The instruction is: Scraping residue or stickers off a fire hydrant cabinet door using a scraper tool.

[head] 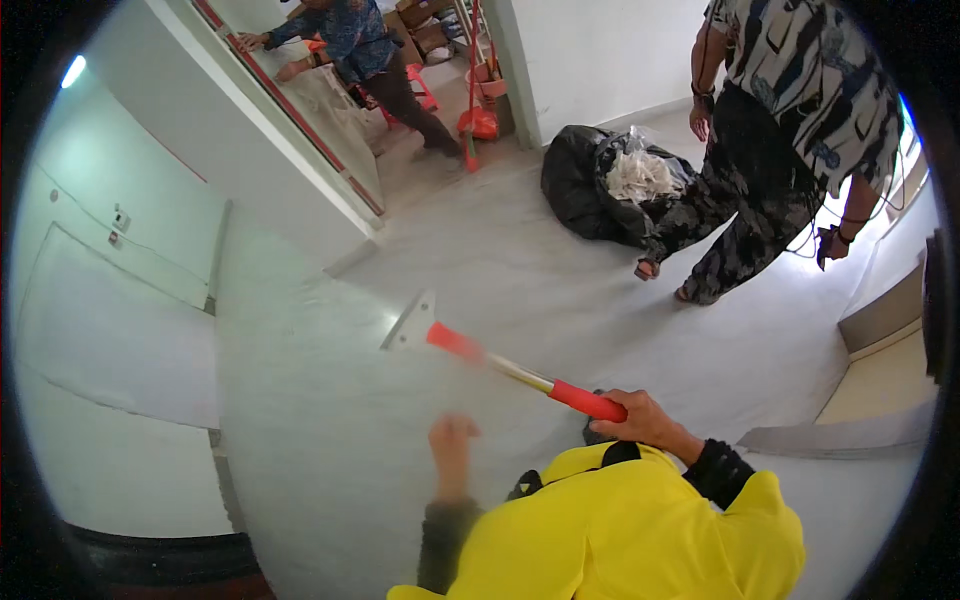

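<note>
A long-handled floor scraper (517, 371) with red grips, a metal shaft and a flat plate at its far end slants across the middle of the view. My right hand (637, 418) is closed around the red grip at its near end, close to my waist. My left hand (452, 446) is lifted below the upper red grip and apart from it; it is blurred, with fingers curled, and seems to hold nothing. The wide triangular metal head (414, 321) lies over the pale grey floor (315, 420). I wear a yellow garment over black sleeves.
A black plastic bag (581, 184) stuffed with pale scraps stands on the floor at the upper right. One person (765, 165) stands beside it. Another person (367, 52) is in the doorway room by a red-edged door. A low wall edge (352, 259) juts in at the upper left.
</note>
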Demonstrator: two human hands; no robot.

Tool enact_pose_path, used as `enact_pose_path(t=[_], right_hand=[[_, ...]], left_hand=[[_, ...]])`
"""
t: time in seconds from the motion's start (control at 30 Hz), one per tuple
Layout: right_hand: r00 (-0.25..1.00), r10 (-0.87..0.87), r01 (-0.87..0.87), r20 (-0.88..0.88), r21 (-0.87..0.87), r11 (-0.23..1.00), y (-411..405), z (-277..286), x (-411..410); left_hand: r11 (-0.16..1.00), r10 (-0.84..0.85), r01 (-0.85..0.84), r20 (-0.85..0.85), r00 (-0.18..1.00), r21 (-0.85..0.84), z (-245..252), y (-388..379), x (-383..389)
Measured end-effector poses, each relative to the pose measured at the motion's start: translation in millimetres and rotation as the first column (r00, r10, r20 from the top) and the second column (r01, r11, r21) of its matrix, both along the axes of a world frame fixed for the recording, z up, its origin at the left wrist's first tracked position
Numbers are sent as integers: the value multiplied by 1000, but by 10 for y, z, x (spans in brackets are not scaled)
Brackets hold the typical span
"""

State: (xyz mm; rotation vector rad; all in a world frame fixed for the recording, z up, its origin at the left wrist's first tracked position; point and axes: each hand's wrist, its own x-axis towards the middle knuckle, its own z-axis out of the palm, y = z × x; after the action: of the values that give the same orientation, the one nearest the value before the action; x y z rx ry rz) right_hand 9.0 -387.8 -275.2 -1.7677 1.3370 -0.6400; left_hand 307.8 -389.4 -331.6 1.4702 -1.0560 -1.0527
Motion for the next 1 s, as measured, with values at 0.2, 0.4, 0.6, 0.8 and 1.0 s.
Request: enact_pose_path(t=[0.2, 0.4, 0.6, 0.8, 1.0], right_hand=[[971, -227, 219, 76, 102, 971, -224, -127, -768], [919, -385, 381, 81, 64, 922, -583, -320, -1239], [864, -502, 502, 41, 17, 865, -895, -690, -1414], [750, -660, 660, -40, -13, 751, -1357, -1384, -1238], [606, -789, 795, -102, 70, 603, -1837, -1671, -891]], left_hand=[[997, -69, 69, -4, 998, 29, 223, -847, -775], [983, -161, 120, -343, 926, -136, 439, -2207, -1377], [922, -386, 330, -477, 790, -201, 347, -3157, -1964], [829, -558, 479, -473, 682, -287, -371, -4100, -2280], [812, -576, 559, -381, 723, -166, -1209, -4988, -2487]])
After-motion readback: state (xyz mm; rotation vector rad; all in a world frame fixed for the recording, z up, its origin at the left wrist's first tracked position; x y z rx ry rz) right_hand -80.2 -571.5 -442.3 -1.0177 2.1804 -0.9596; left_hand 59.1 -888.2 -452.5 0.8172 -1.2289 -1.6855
